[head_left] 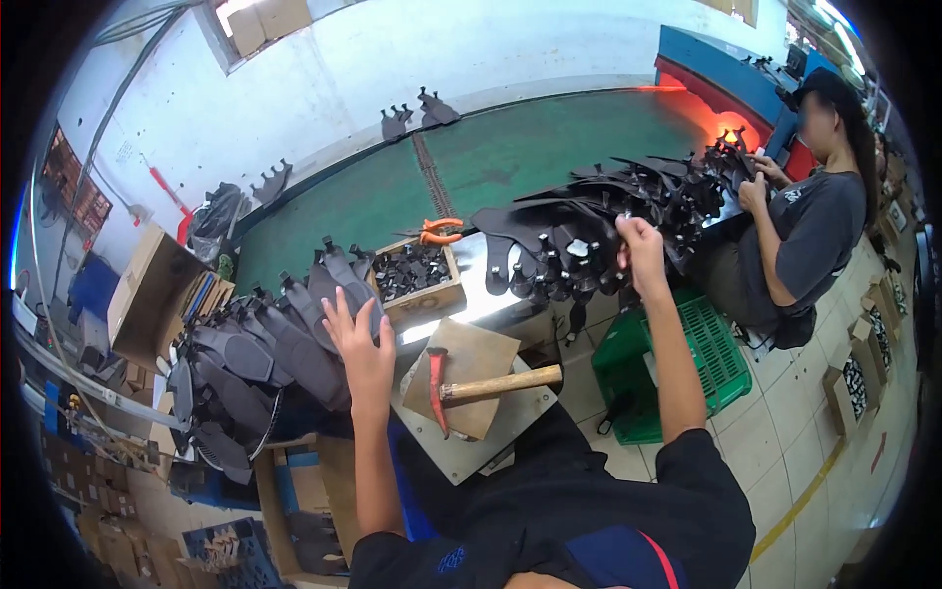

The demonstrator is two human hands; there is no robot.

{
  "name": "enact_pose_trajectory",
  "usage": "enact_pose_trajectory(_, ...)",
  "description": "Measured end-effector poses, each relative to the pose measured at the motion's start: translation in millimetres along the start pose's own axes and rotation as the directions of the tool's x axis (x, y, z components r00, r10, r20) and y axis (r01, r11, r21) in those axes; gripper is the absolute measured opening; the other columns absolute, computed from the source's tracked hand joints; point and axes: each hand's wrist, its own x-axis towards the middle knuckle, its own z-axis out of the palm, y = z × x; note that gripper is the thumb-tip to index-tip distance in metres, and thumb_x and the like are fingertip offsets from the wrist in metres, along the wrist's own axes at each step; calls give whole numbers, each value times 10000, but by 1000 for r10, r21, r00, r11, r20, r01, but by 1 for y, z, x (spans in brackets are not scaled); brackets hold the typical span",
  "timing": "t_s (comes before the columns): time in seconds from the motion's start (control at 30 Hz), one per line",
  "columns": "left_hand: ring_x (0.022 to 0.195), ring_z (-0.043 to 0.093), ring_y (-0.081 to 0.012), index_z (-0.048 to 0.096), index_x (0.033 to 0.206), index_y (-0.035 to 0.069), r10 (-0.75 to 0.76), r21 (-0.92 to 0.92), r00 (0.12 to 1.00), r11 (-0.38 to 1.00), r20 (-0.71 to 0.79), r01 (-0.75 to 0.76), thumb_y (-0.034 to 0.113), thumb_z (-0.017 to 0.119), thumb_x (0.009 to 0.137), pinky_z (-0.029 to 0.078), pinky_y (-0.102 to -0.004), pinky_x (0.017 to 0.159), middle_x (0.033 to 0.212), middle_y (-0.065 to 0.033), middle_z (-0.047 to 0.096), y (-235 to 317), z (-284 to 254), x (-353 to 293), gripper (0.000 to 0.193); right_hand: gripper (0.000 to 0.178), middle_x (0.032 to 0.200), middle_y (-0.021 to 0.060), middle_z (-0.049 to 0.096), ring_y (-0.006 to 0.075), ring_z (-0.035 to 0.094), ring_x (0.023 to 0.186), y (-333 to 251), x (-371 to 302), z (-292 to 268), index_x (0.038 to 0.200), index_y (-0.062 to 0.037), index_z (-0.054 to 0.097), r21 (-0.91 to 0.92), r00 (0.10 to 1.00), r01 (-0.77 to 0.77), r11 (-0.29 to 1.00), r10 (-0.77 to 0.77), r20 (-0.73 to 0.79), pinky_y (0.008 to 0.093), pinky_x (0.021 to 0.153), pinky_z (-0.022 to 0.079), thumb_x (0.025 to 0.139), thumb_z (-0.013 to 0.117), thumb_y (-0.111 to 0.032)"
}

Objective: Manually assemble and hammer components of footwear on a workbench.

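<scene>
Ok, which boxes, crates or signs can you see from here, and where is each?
Small cardboard box: on the bench between the hands, brown, open, full of black parts.
Big cardboard box: far left, brown, open, tilted.
Green crate: on the floor at right, slotted plastic.
Cartons: along the right edge, brown, open.
No signs or screens are clear.

A small open brown cardboard box filled with dark pieces sits at the centre of the frame on the surface. A larger open brown cardboard carton stands tilted at the left. Two plain brown cardboard boxes rest high at the upper left, on a ledge in the white wall. More small brown cartons line the tiled floor along the right edge, and a cluster of brown boxes fills the lower left corner.
</scene>
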Motion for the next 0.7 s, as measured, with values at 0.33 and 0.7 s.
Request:
enact_pose_trajectory(0.33, 1444, 305, -380, 409, 1424, -35, 151, -680, 988, 726, 18, -98, 26, 712, 796, 278, -442, 1170, 1520, -236, 356, 77, -23, -12, 700, 219, 854, 3, 604, 67, 586, 721, -74, -127, 194, 1083, -43, 609, 134, 823, 143, 980, -194, 535, 224, 659, 490, 944, 676, -199)
enact_pose_trajectory(0.7, 1040, 626, -137, 414, 1412, 6, -136, -909, 965, 326, 226, 259, -14, 728, 845, 532, -298, 878, 1126, -128, 660, 60, -105, -48, 649, 770, 1177, 208, 585, 413, 575, 1117, 11, -187, 148, 1390, -53, 447, -492, 543, 792, 362, -47, 838, 459, 877, 518, 829, 715, -506)
